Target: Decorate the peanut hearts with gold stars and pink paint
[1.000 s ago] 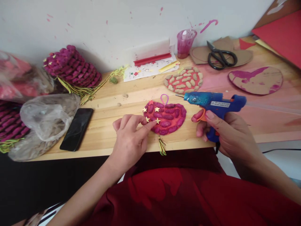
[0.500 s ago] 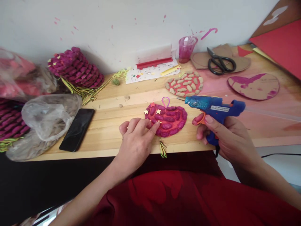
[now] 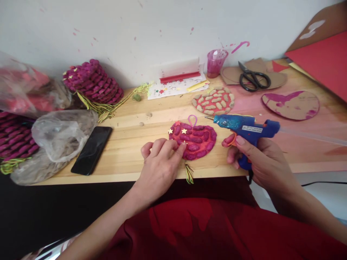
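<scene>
A heart-shaped ornament (image 3: pixel 202 144), covered in magenta-painted peanuts, lies on the table with gold stars (image 3: pixel 184 131) on it. It has a pink loop on top and a yarn tassel (image 3: pixel 189 174) below. My left hand (image 3: pixel 161 166) rests over its left side, fingers curled, thumb pressed on a small gold star; its other fingertips are hidden. Beside the ornament, on the right, a blue glue gun (image 3: pixel 245 126) is gripped in my right hand (image 3: pixel 260 159), with a finger at the orange trigger. Its nozzle points left, above the ornament's upper right, apart from it.
An unpainted peanut heart (image 3: pixel 214 101) lies behind. Black scissors (image 3: pixel 255 81) rest on cardboard, near a pink cup (image 3: pixel 217 63) and a cardboard heart (image 3: pixel 291 104). Leftward are a phone (image 3: pixel 92 150), plastic bags (image 3: pixel 58 133) and stacked magenta hearts (image 3: pixel 93 83). Paper (image 3: pixel 168 88) holds loose stars.
The view has shifted slightly. Both hands keep nearly the same pose, the left on the ornament and the right around the glue gun.
</scene>
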The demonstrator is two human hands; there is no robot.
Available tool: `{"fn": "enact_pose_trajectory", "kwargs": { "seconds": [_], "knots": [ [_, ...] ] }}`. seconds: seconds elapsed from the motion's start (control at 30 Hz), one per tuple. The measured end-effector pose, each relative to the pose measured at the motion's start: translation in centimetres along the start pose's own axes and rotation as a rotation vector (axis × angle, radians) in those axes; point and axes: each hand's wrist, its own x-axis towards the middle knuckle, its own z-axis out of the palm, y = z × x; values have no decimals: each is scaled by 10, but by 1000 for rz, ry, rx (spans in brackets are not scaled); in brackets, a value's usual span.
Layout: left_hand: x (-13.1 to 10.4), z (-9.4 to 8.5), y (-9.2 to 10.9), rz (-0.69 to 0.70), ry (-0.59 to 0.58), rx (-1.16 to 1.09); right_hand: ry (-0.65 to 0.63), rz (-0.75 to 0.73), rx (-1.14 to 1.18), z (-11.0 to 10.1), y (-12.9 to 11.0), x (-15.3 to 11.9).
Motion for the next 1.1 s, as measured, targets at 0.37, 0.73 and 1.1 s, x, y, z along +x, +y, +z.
{"fn": "enact_pose_trajectory", "kwargs": {
  "seconds": [0.37,0.73,1.1],
  "knots": [
    [-2,1,-2,27,26,32,4,-6,3,2,-1,1],
    [0,-1,-2,-25,64,-14,7,-17,3,2,-1,1],
    [0,4,-2,-10,37,-28,20,-22,-5,0,1,0]
  ]
}}
